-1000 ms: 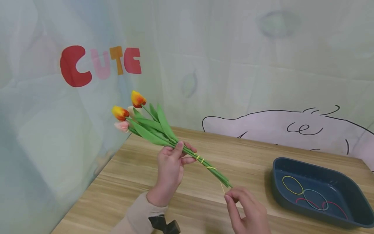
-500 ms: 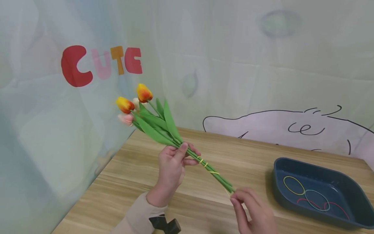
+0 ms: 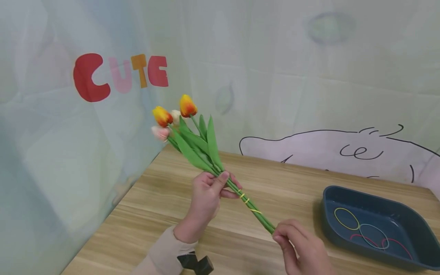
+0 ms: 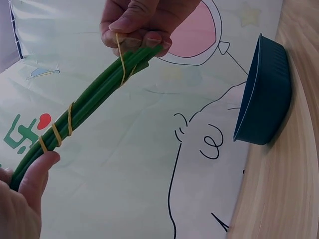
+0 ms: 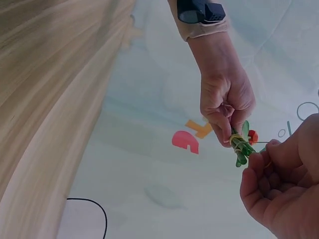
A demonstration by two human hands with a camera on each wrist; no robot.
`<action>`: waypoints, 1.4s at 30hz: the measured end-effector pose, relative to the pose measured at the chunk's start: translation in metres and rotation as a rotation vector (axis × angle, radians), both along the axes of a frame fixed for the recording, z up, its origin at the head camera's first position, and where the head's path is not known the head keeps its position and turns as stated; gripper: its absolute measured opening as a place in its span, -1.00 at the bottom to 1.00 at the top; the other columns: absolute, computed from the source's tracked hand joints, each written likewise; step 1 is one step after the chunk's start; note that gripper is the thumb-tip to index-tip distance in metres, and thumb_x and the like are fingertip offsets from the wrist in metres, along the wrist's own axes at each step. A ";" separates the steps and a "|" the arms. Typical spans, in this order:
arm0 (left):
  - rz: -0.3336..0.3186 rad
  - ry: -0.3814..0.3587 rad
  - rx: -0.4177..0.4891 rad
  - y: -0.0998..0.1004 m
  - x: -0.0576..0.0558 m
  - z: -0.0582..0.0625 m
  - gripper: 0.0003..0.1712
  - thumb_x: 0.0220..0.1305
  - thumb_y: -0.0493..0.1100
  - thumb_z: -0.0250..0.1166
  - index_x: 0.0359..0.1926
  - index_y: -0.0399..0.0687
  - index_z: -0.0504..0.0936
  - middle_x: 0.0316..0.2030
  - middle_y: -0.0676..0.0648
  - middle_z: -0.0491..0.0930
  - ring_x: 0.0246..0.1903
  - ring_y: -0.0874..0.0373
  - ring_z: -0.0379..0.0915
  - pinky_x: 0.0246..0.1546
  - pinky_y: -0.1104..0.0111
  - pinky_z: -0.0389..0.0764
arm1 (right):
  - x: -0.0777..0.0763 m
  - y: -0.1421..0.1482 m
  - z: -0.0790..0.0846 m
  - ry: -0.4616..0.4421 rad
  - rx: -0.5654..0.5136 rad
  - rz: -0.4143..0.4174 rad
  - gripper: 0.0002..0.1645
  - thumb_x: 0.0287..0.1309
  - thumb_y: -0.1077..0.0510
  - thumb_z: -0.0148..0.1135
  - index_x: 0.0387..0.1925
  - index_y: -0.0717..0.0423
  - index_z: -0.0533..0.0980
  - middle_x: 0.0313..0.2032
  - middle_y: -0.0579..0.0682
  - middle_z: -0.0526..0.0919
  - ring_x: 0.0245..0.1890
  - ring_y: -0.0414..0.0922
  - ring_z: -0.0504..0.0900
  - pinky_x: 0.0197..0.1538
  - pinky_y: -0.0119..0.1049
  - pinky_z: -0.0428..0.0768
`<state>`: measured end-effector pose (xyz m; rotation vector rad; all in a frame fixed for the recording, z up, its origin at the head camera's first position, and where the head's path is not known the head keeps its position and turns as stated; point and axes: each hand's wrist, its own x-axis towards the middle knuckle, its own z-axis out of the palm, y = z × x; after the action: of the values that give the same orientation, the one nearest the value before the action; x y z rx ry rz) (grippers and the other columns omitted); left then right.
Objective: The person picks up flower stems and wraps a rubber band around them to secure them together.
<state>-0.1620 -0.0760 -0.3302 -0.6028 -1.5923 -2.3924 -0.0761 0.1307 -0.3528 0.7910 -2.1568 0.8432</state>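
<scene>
A bunch of artificial tulips [image 3: 192, 154] slants above the table, two orange-yellow heads and paler pink and white ones at the upper left. My left hand [image 3: 205, 194] grips the stems just below the leaves, thumb on top. Turns of a yellow rubber band [image 4: 70, 119] circle the stems beyond that thumb. At the stem ends, my right hand [image 3: 304, 246] pinches a stretched loop of the band [image 4: 121, 59] between thumb and fingers. Those fingers also touch the stem tips in the left wrist view. In the right wrist view, a strand runs taut to the right thumb.
A dark blue tray [image 3: 378, 194] stands on the wooden table [image 3: 165, 206] at the right, with several yellow, red and pale blue rubber bands lying in it. Printed cloth backdrops [image 3: 275, 95] rise behind the table and along its left side.
The bunch has swung rightward and steeper, its heads higher and further right. My right hand has moved slightly right and down, up against the stem ends, still pinching the band.
</scene>
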 end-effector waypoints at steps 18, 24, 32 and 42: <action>-0.250 -0.133 -0.065 0.007 -0.002 -0.010 -0.66 0.41 -0.41 -0.01 -0.22 -0.84 0.30 -0.53 -0.01 0.62 -0.50 0.19 0.66 -0.44 0.33 0.77 | -0.017 0.002 -0.008 -0.044 -0.018 0.212 -0.68 0.38 -0.03 -0.06 -0.40 0.02 0.50 -0.41 -0.21 0.54 -0.45 -0.35 0.49 -0.40 -0.65 0.51; -0.315 -0.218 -0.072 0.010 -0.002 -0.011 -0.74 0.41 -0.40 -0.02 -0.27 -0.68 0.40 -0.52 -0.01 0.62 -0.51 0.20 0.65 -0.45 0.38 0.76 | -0.018 0.001 -0.008 -0.096 -0.036 0.231 -0.68 0.35 -0.04 -0.04 -0.40 0.01 0.51 -0.41 -0.22 0.55 -0.45 -0.36 0.50 -0.41 -0.66 0.52; -0.412 -0.320 -0.048 0.013 -0.004 -0.016 -0.78 0.43 -0.37 -0.05 -0.35 -0.26 0.48 -0.51 -0.02 0.62 -0.50 0.21 0.65 -0.44 0.42 0.75 | -0.020 0.001 -0.009 -0.084 -0.056 0.235 -0.69 0.34 -0.01 -0.01 -0.43 0.04 0.52 -0.42 -0.19 0.56 -0.46 -0.34 0.51 -0.40 -0.65 0.54; -0.440 -0.402 -0.011 0.014 -0.009 -0.023 -0.77 0.46 -0.33 -0.05 -0.36 -0.21 0.47 -0.50 0.01 0.61 -0.47 0.22 0.65 -0.36 0.38 0.76 | -0.020 0.008 -0.010 -0.052 0.007 0.322 -0.77 0.38 0.07 0.05 -0.35 0.06 0.54 -0.35 -0.17 0.54 -0.40 -0.32 0.52 -0.32 -0.65 0.55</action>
<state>-0.1711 -0.0618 -0.3532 -0.5439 -1.7751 -2.9850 -0.0965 0.1390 -0.3628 1.1519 -2.1090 1.0263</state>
